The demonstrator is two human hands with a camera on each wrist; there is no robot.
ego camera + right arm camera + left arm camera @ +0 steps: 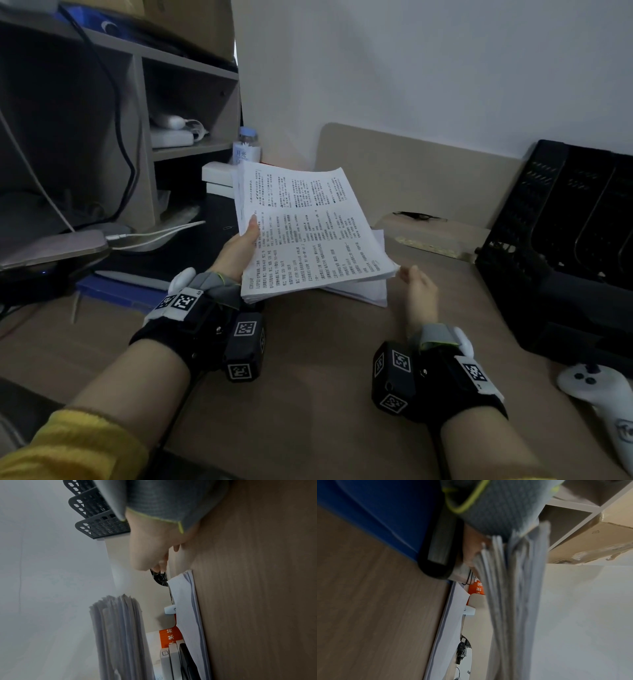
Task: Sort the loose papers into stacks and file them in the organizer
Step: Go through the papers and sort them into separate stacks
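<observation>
My left hand (pixel 245 246) grips a thick stack of printed papers (pixel 301 233) by its left edge, thumb on top, and holds it tilted above the desk. In the left wrist view the sheets (pixel 513 588) show edge-on and fanned. A second, thinner pile of papers (pixel 366 291) lies flat on the desk under the raised stack. My right hand (pixel 418 284) hovers just off the raised stack's near right corner, fingers loosely curled, holding nothing; in the right wrist view my right hand (pixel 154 550) is apart from the stack (pixel 116 628). The black perforated organizer (pixel 565 222) stands at the right.
A grey shelf unit (pixel 137 120) fills the left. A bottle (pixel 247 144) and white boxes (pixel 219 178) stand behind the papers. A device with white cables (pixel 51 250) lies at left, a white controller (pixel 596 387) at front right. A low beige panel (pixel 411 171) backs the desk.
</observation>
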